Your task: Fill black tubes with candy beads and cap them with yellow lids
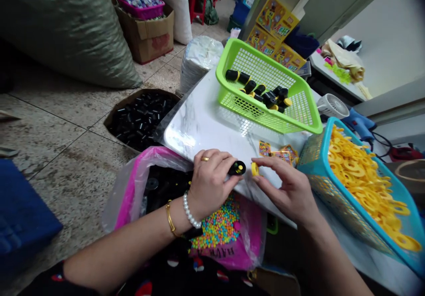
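My left hand [212, 176] is closed around a small black container [236, 168] lying on its side. Its open mouth points right, and small yellow and green bits show inside. Just right of that mouth, my right hand [287, 187] pinches a yellow cap [254, 169] between thumb and finger; a small gap separates cap and container. Both hands are over the near edge of the white marbled table [199, 123]. Below them, a pink tub [133, 189] lined with clear plastic holds black containers and many colourful little balls [219, 225].
A green basket [268, 121] on the table holds black containers with yellow caps. Small printed packets [282, 154] lie near a blue basket [312, 167] full of yellow pieces. Left of the table, an open carton [142, 114] holds black containers. A fan [332, 105] stands at the back.
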`<state>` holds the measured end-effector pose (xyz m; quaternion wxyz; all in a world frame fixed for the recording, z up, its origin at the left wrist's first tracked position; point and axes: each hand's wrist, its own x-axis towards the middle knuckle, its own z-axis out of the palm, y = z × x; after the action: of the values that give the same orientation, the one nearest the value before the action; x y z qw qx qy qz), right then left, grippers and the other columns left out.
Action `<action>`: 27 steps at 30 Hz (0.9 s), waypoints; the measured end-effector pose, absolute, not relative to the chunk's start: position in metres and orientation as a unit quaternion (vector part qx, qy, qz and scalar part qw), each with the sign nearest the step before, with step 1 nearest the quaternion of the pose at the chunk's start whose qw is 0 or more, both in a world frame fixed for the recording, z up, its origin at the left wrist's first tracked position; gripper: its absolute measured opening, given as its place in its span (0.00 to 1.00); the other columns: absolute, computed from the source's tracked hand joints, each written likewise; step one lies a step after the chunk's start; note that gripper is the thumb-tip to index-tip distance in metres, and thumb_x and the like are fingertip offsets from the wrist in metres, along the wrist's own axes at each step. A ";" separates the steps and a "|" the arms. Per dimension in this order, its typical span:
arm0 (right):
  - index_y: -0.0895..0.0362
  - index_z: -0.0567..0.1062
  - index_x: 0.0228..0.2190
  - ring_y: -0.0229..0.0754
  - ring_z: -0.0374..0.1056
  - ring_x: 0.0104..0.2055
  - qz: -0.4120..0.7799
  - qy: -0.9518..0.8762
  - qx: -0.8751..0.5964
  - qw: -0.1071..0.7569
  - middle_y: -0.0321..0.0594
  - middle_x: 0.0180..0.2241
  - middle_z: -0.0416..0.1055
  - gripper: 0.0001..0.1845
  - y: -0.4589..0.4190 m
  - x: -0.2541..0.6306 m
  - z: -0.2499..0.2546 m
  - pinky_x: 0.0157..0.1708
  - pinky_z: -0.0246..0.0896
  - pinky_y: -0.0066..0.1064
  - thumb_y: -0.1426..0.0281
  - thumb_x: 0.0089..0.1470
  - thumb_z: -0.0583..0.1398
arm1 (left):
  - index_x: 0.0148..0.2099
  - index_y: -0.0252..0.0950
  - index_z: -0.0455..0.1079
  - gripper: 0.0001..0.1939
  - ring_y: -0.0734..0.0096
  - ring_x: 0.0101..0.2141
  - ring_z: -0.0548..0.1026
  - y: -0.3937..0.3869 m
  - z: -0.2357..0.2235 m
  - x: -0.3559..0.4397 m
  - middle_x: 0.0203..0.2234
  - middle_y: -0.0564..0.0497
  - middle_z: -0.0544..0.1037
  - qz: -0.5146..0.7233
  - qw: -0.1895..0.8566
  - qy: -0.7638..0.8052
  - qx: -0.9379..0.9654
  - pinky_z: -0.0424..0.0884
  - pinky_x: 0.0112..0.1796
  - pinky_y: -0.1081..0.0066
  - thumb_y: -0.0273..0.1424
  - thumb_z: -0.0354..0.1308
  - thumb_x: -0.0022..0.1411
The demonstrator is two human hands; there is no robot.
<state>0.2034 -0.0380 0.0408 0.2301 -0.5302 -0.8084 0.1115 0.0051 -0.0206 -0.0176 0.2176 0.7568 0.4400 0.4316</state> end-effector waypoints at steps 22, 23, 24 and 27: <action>0.52 0.74 0.45 0.44 0.72 0.42 0.128 -0.836 -0.495 0.199 0.41 0.39 0.75 0.13 -0.026 0.178 0.047 0.43 0.68 0.36 0.68 0.56 0.62 | 0.46 0.36 0.71 0.12 0.59 0.44 0.70 -0.019 -0.005 -0.005 0.38 0.47 0.74 0.396 0.274 0.423 0.768 0.64 0.48 0.56 0.26 0.57 0.59; 0.52 0.73 0.44 0.44 0.72 0.42 0.131 -0.835 -0.495 0.201 0.41 0.39 0.75 0.13 -0.026 0.177 0.047 0.43 0.68 0.36 0.67 0.56 0.62 | 0.46 0.35 0.71 0.13 0.62 0.41 0.71 -0.018 0.000 -0.007 0.38 0.47 0.74 0.406 0.300 0.415 0.757 0.67 0.45 0.59 0.24 0.56 0.58; 0.52 0.73 0.44 0.43 0.72 0.41 0.135 -0.834 -0.496 0.203 0.42 0.38 0.75 0.12 -0.026 0.176 0.047 0.42 0.68 0.35 0.67 0.57 0.62 | 0.46 0.34 0.71 0.13 0.66 0.37 0.72 -0.017 0.005 -0.008 0.38 0.47 0.73 0.417 0.334 0.410 0.739 0.70 0.41 0.63 0.23 0.55 0.58; 0.53 0.72 0.43 0.43 0.72 0.40 0.135 -0.831 -0.501 0.201 0.41 0.37 0.75 0.10 -0.026 0.176 0.046 0.41 0.68 0.35 0.67 0.58 0.61 | 0.42 0.33 0.71 0.07 0.78 0.24 0.69 -0.014 0.011 -0.005 0.34 0.49 0.73 0.438 0.430 0.418 0.670 0.71 0.28 0.72 0.27 0.55 0.61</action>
<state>0.1760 -0.0257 0.0458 0.2006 -0.5012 -0.8309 0.1349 -0.0048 -0.0143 0.0111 0.4303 0.6698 0.4177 0.4379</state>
